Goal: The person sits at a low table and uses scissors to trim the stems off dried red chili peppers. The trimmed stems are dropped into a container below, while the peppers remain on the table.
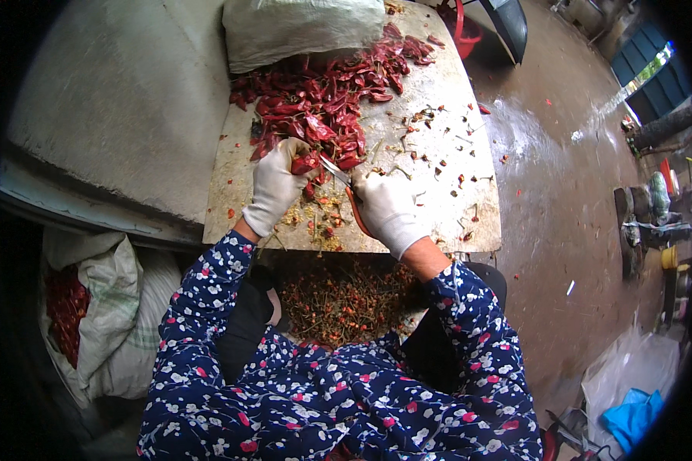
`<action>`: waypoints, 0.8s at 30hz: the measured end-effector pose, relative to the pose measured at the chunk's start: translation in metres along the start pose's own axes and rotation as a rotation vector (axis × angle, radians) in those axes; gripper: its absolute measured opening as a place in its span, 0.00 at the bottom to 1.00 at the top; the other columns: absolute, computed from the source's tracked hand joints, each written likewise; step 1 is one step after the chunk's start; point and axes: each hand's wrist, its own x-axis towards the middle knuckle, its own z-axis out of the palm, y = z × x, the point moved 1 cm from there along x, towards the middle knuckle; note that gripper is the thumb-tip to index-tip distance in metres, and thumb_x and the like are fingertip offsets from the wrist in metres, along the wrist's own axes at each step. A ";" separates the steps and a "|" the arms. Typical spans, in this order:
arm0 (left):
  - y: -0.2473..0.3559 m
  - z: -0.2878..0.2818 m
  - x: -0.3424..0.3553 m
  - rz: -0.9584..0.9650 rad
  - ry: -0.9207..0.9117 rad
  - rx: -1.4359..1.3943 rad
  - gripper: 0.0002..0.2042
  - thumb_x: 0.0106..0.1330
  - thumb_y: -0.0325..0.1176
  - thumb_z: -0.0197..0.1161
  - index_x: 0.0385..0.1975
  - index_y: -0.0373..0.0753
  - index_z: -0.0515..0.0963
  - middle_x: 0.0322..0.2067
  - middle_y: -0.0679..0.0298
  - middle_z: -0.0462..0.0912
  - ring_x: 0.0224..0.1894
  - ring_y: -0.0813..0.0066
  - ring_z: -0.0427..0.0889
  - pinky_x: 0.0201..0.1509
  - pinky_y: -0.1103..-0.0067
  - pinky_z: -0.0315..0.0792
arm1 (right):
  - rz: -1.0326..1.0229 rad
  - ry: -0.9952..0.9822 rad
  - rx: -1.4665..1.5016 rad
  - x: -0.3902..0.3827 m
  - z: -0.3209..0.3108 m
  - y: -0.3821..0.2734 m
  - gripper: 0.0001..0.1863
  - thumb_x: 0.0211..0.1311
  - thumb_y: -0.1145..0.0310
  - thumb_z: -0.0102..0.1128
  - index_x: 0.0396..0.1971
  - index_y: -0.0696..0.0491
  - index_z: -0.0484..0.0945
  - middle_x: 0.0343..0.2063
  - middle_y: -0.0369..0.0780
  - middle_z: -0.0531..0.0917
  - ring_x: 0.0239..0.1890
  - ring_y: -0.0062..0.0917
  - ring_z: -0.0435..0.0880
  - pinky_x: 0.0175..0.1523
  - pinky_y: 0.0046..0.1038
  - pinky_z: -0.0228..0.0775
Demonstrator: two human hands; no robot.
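Both my hands wear pale work gloves and meet over the near part of a worn board (446,84). A dried red chili (306,163) is pinched in my left hand (277,184). My right hand (384,206) is closed round the orange handle of a pair of scissors (335,171); their blades point left, right beside the chili. Just beyond my hands lies a heap of dried red chilies (315,104). Cut stem ends (419,119) are scattered over the right side of the board. Yellow seeds and red bits lie below my left hand.
A white woven sack (304,31) rests at the board's far edge, against the heap. Stems and scraps (346,303) are piled below the near edge, between my legs. An open sack (104,323) of red chilies stands at left. A red bucket (465,34) is at far right.
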 end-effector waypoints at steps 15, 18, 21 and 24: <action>-0.015 0.010 0.003 -0.268 -0.175 -0.656 0.22 0.55 0.26 0.79 0.50 0.33 0.80 0.44 0.66 0.87 0.43 0.82 0.82 0.50 0.81 0.78 | -0.046 0.215 -0.086 -0.003 0.006 0.001 0.14 0.61 0.65 0.58 0.41 0.58 0.78 0.22 0.43 0.82 0.23 0.37 0.85 0.25 0.40 0.73; -0.013 0.009 0.000 -0.264 -0.189 -0.493 0.22 0.56 0.24 0.77 0.51 0.33 0.79 0.42 0.66 0.87 0.42 0.82 0.82 0.50 0.81 0.78 | -0.060 0.143 -0.070 -0.003 0.003 0.000 0.14 0.62 0.65 0.57 0.42 0.59 0.78 0.22 0.43 0.83 0.24 0.37 0.86 0.25 0.39 0.74; -0.009 0.006 -0.003 -0.290 -0.199 -0.667 0.21 0.58 0.22 0.76 0.51 0.32 0.79 0.42 0.64 0.87 0.42 0.80 0.84 0.49 0.81 0.79 | -0.124 0.117 0.044 -0.006 0.012 0.007 0.14 0.65 0.63 0.57 0.41 0.58 0.79 0.23 0.45 0.84 0.26 0.40 0.86 0.28 0.41 0.76; -0.006 0.003 0.000 -0.436 -0.196 -0.856 0.20 0.59 0.21 0.74 0.51 0.31 0.78 0.42 0.61 0.88 0.43 0.77 0.85 0.49 0.80 0.80 | -0.022 0.117 0.371 -0.009 0.032 0.009 0.15 0.67 0.59 0.58 0.40 0.56 0.81 0.26 0.49 0.85 0.29 0.45 0.86 0.33 0.41 0.78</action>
